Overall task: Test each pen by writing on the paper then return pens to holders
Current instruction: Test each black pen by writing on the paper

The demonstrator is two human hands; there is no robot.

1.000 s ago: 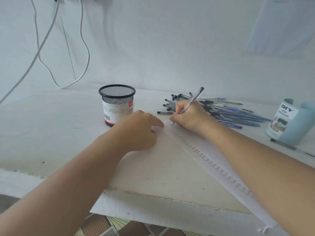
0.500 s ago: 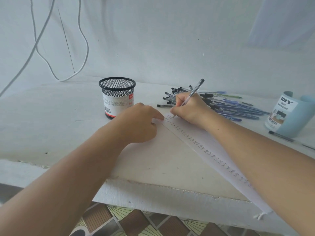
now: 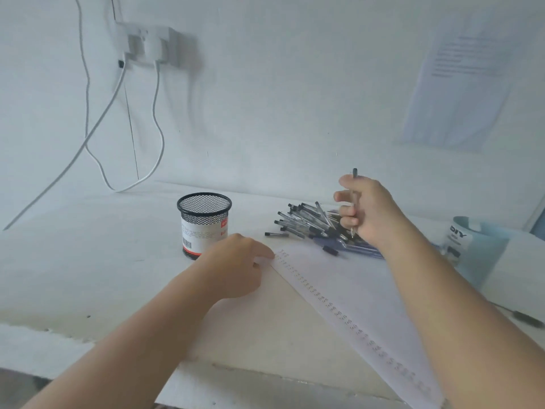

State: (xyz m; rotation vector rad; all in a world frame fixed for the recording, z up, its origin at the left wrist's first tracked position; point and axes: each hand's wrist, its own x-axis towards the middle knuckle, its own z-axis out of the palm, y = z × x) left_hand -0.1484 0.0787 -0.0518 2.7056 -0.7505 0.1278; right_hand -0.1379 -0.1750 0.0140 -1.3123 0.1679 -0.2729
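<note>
Right hand clamps the pen upright above the pile. Left hand, fingers relaxed, pins the paper. Test looks done. Next: carry it to the mesh holder, nine o'clock of that hand, and drop it in.

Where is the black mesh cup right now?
In the head view, the black mesh cup stands upright left of centre, just beyond the left hand, with the pen pile to its right.

Open surface left of mesh holder. Gap between the holder and pen pile is passable. The pile crowds the far edge of the paper. Blue organizer walls off the right side. Holder mouth is open from above.
</note>
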